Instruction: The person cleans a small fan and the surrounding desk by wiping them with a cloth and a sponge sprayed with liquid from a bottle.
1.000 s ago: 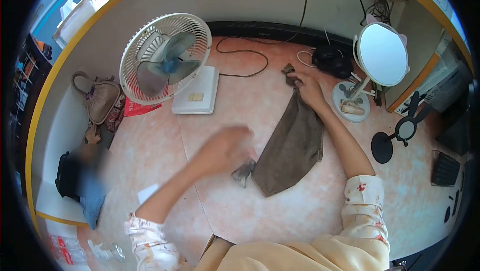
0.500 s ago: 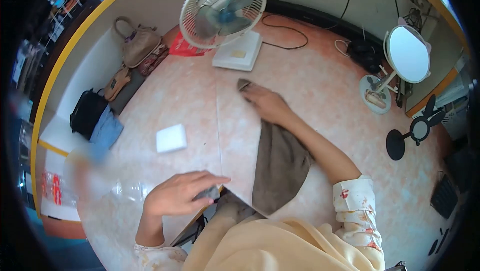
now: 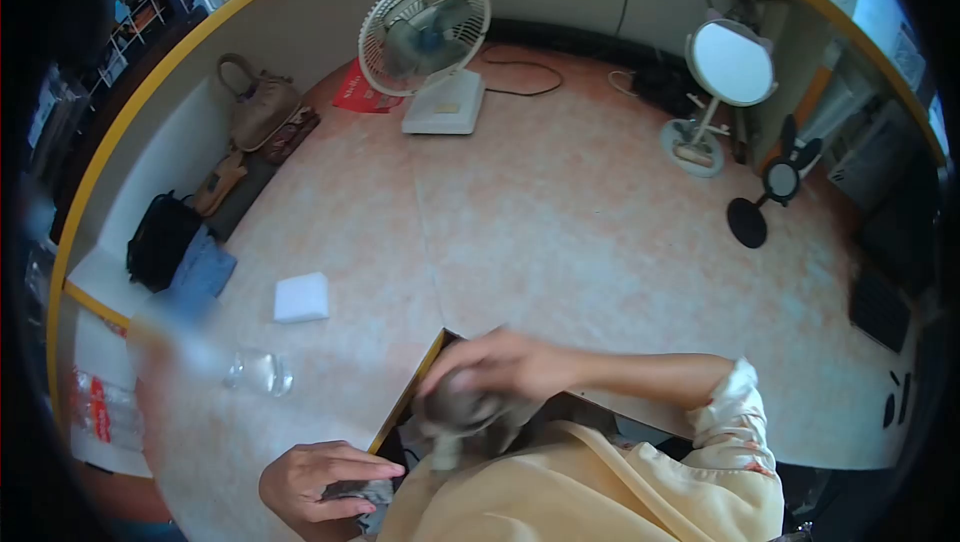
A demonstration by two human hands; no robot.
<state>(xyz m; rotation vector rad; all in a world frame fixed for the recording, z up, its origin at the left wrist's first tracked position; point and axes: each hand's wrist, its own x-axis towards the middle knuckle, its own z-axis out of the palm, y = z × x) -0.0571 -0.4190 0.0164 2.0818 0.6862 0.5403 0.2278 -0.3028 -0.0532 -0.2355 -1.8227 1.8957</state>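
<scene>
We log brown-grey fabric cloth, lately spread, now bunched at 6 o'clock off the peach surface; right hand and left hand grips clamped on it.

- The right hand is smeared with blur, so its fingers cannot be told apart where they grab the brown cloth.
- The cloth in that grab is a fuzzy lump, and its folds do not show.
- The left hand covers most of the small bit it pinches.
- Between the two grabs, the yellow top hides whether the bits join.
- Up and left of the left hand's pinch, a clear thing is too blurry to name.
- Far right of the right hand's grab, dark things are too dim to tell.
</scene>
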